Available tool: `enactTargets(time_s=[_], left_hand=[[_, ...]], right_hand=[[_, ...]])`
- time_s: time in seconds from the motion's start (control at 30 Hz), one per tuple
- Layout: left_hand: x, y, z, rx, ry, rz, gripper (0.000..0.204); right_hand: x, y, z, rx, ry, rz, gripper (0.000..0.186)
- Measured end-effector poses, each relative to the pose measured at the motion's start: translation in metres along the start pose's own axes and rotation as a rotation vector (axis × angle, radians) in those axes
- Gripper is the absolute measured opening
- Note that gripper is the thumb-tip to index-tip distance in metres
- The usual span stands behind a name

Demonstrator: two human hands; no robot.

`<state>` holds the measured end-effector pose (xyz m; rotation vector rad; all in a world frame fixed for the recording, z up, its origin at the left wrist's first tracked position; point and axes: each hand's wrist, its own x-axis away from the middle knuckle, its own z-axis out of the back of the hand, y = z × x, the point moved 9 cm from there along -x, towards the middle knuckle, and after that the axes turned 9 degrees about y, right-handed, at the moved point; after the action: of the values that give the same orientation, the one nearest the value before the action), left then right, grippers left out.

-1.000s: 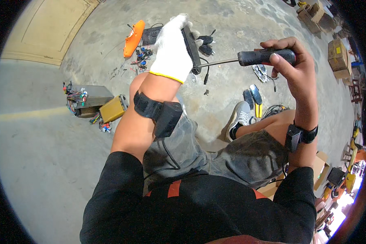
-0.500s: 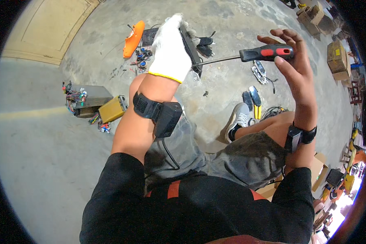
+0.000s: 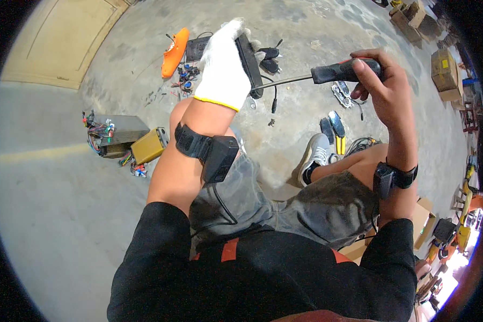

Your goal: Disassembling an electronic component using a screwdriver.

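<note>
Concrete floor [image 3: 64, 214], left grip [image 3: 222, 64] clasping one black part [image 3: 248, 63], right grip [image 3: 387, 91] — wrapped round one screwdriver [image 3: 334, 73]

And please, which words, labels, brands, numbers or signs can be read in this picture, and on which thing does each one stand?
No text can be read anywhere in this view.
Cardboard box: yellow patch on it, too small to read.
Screwdriver in the right hand: no readable marking.
Black bar in the left hand: no readable marking.
</note>
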<state>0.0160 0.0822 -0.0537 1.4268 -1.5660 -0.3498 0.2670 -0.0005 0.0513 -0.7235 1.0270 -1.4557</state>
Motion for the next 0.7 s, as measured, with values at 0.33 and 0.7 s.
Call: enactTargets(time_s=[0.33,0.7], left_hand=[[0.0,-0.002,-0.004,0.003,-0.025,-0.009,0.018],[0.002,-0.005,-0.002,0.019,-0.002,0.026,0.018]], right_hand=[[0.004,-0.011,-0.007,-0.355,0.031,0.243,0.043],[0.008,-0.019,-0.002,-0.281,-0.154,0.335,0.037]])
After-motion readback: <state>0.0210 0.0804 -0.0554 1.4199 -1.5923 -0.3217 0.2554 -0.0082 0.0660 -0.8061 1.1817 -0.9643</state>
